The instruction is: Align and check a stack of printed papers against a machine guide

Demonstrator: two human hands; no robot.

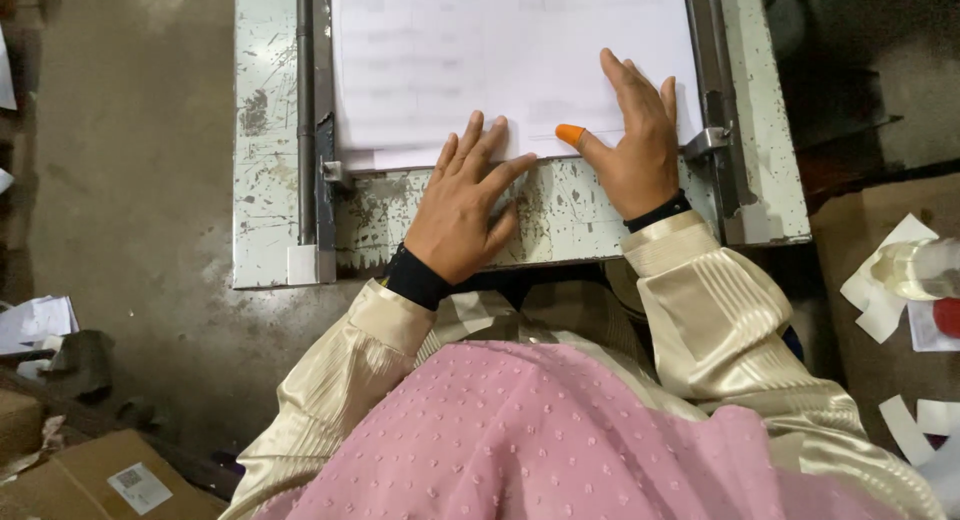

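Both hands lie flat and unclenched on the worn metal work table point(265, 130), gripping nothing. The left hand point(462, 212) has its fingers spread and stretched forward; the fingertips rest on the near edge of the stack of white paper sheets point(510, 60), while the palm and thumb press on the scratched table surface just below that edge. The right hand point(640, 145) sits further up, palm down on the stack's near right corner, fingers loosely fanned and pointing away from the person. Its thumb wears an orange rubber finger cot point(569, 134) and reaches out sideways along the paper's near edge, toward the left hand; the two hands are near each other but not touching.

The paper stack fills the middle of the table, lying between a vertical metal guide rail point(306, 110) on its left and a second metal rail with a clamp point(712, 130) on its right. Its near edge stops short of the table's front edge, leaving a bare strip of chipped paint where the left palm rests.

Left of the table is open concrete floor point(130, 160), with a cardboard box point(110, 480) and paper scraps toward the near left corner. Right of the table, a brown cardboard surface point(870, 310) carries white paper offcuts point(885, 290) and a clear plastic bottle point(920, 268), which lies on its side; I cannot tell its contents.
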